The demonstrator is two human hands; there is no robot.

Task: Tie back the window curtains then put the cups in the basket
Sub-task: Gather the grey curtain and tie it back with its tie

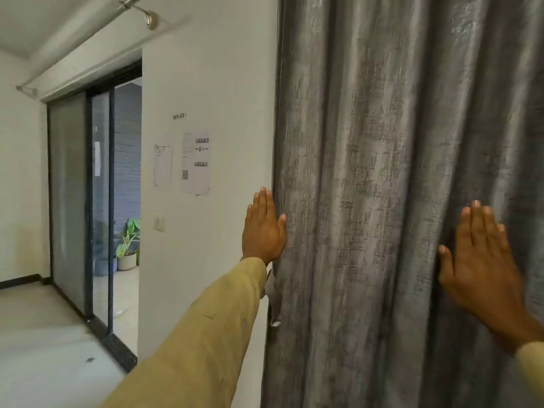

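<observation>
The grey curtain (397,187) hangs in folds down the right half of the frame; the left hand (263,229) lies flat at its left edge, fingers (263,201) straight and together; the right hand (482,260) presses a fold at lower right, fingers straight, slightly spread.

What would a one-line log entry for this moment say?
stage: curtain not yet tied | left hand: flat at curtain's left edge | right hand: flat on its folds | cups, basket: not in view
</observation>
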